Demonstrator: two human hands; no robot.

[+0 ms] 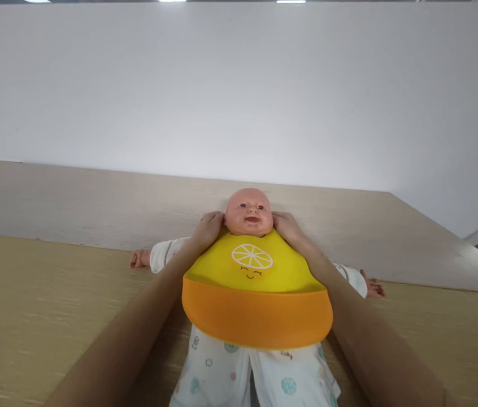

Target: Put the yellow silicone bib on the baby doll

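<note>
A baby doll (249,206) in white printed clothes lies on its back, arms spread to both sides. Over its chest is a yellow silicone bib (216,263) with a white citrus-slice print, a small smiling face and an orange catch pocket (258,319) at the bottom. At the left side of the doll's neck, my left hand (209,227) is closed on the upper edge of the bib. My right hand (286,227) mirrors it on the other side. My fingertips and the bib's neck straps are hidden behind the doll's head and neck.
The doll rests on a wood-toned table (31,316), with a paler grey-beige strip (95,198) along the back. A plain white wall (239,96) rises behind it. The table's far right corner is cut at a slant.
</note>
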